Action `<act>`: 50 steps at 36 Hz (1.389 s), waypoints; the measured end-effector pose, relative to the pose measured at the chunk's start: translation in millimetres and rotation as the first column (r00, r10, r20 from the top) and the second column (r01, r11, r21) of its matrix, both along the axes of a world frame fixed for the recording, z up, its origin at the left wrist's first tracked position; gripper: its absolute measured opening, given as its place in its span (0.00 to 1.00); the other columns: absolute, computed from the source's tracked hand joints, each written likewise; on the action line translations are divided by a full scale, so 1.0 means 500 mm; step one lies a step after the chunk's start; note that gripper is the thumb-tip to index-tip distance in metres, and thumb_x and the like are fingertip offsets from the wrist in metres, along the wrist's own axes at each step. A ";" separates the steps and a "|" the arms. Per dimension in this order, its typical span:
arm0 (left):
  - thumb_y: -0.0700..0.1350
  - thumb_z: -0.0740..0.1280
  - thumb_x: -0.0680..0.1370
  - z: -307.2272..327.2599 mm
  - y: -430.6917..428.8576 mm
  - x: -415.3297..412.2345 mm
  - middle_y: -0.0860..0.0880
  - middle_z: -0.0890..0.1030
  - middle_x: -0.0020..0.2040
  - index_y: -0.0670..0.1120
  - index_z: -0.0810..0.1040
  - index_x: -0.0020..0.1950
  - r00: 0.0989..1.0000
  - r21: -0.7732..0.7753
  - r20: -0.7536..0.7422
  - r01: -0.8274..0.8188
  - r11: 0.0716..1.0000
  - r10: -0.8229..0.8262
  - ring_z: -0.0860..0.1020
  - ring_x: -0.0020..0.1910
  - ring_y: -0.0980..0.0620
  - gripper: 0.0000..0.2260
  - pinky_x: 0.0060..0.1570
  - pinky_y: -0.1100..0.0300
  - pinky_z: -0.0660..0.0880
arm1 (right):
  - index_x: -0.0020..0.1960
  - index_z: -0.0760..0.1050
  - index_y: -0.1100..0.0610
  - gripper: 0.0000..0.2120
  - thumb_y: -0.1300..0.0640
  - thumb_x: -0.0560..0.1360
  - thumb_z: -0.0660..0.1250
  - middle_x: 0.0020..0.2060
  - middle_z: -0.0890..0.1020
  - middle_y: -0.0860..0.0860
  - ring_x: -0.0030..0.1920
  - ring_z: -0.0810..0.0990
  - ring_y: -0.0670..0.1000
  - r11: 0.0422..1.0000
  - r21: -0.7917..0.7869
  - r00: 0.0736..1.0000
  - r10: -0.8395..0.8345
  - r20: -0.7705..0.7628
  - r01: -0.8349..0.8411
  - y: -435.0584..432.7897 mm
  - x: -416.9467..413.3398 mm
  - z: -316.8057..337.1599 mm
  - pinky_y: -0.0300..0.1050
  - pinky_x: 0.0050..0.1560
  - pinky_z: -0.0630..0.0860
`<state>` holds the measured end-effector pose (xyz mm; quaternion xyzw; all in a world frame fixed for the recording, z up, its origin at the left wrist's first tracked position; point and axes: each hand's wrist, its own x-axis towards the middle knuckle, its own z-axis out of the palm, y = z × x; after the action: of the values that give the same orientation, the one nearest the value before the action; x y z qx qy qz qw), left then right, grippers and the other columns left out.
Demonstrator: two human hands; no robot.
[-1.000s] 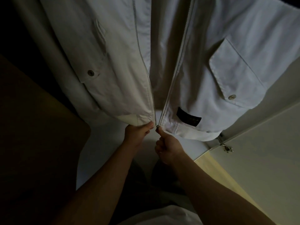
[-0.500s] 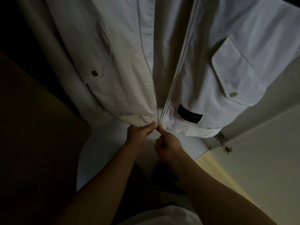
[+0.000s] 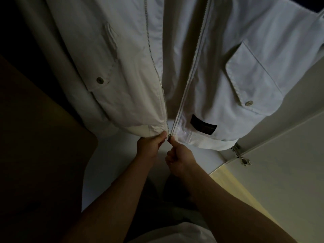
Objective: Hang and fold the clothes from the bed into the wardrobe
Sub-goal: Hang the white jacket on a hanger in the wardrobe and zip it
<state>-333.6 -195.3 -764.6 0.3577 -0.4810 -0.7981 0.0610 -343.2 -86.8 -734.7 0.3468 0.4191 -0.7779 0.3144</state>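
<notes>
In the head view, the white jacket point(image 3: 122, 67) hangs at 12 o'clock from both hands, and its open front runs long toward 12 o'clock. The left hand point(image 3: 150, 146) pinches the hem corner. The right hand point(image 3: 178, 155) pinches the zipper slider point(image 3: 169, 136), just beside it at 3 o'clock, so the right hand is nearer for pulling up.

One white jacket point(image 3: 122, 50) — two pocket buttons point(image 3: 100, 80) point(image 3: 248, 103), one black label point(image 3: 203, 127) — two hands point(image 3: 150, 146) point(image 3: 180, 157), one door hinge point(image 3: 241, 155).
</notes>
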 end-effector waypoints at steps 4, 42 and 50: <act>0.37 0.79 0.69 0.003 -0.003 0.001 0.44 0.87 0.46 0.40 0.83 0.51 1.000 -0.044 -0.002 0.012 0.999 -0.012 0.85 0.49 0.47 0.12 0.49 0.56 0.81 | 0.55 0.80 0.56 0.07 0.58 0.78 0.69 0.23 0.63 0.47 0.23 0.59 0.45 1.000 0.000 1.000 -0.012 0.010 0.012 -0.001 -0.002 0.006 0.40 0.22 0.57; 0.49 0.76 0.74 0.046 -0.084 -0.009 0.61 0.79 0.42 0.59 0.75 0.45 0.908 -0.610 0.208 0.411 0.678 -0.364 0.78 0.42 0.65 0.10 0.35 0.73 0.72 | 0.58 0.76 0.55 0.12 0.48 0.82 0.61 0.41 0.81 0.51 0.20 0.64 0.46 0.825 0.415 0.868 0.475 -0.142 -0.384 -0.028 -0.024 0.047 0.41 0.23 0.66; 0.41 0.68 0.79 0.043 -0.092 -0.016 0.48 0.81 0.45 0.40 0.79 0.52 0.865 -0.735 0.351 0.492 0.467 -0.359 0.79 0.49 0.48 0.05 0.48 0.57 0.77 | 0.32 0.64 0.51 0.15 0.63 0.76 0.59 0.25 0.61 0.46 0.23 0.57 0.46 0.975 -0.008 0.967 0.220 -0.131 -0.223 -0.048 -0.066 0.151 0.38 0.22 0.57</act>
<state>-341.4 -241.5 -742.9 0.2163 -0.8650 -0.4524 -0.0208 -376.1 -110.6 -659.3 0.2430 0.4658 -0.7635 0.3756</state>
